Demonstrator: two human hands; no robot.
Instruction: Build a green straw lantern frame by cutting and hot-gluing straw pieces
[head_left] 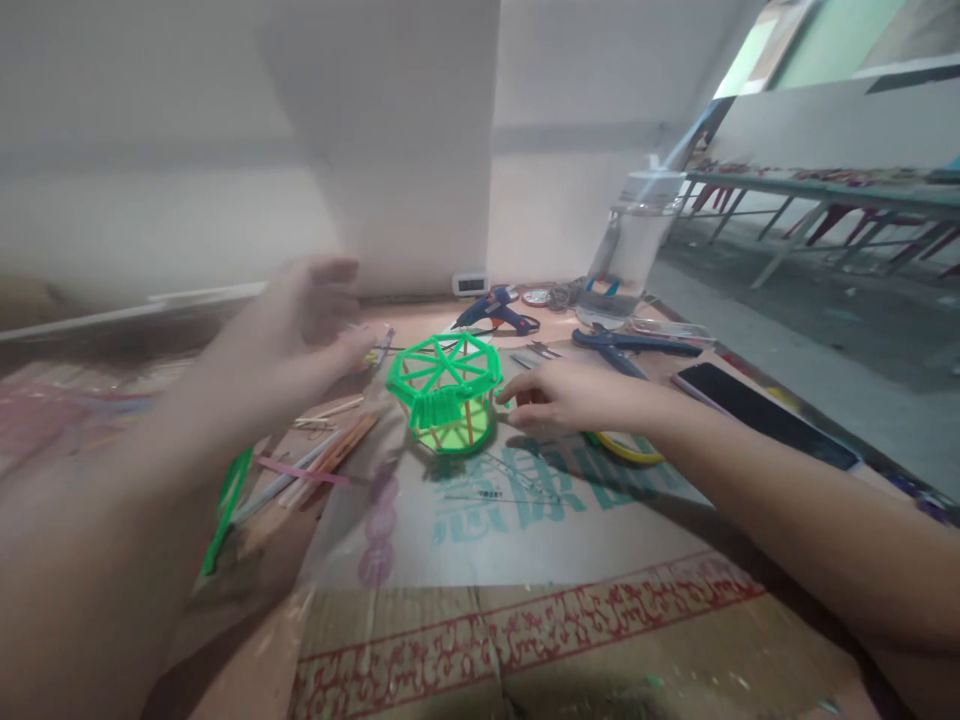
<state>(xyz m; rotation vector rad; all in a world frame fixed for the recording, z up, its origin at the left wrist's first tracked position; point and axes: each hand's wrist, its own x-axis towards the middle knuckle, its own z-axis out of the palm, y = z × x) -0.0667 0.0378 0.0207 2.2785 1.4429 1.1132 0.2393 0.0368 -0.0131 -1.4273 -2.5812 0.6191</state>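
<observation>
A small octagonal frame in bright green stands upright on the sheet, with spokes across its top, thin brown posts and a yellow-green base. My right hand is just right of it, fingers loosely bent and a little apart, with nothing visible in them. Its fingertips come close to the frame's side; whether they touch I cannot tell. My left hand is raised to the left of the frame, blurred, with thumb and fingers apart and no object visible between them.
Behind the frame lies a blue glue gun beside a small digital display. A water bottle, blue-handled cutters and a phone are at the right. Sticks and a green strip lie left on printed cardboard.
</observation>
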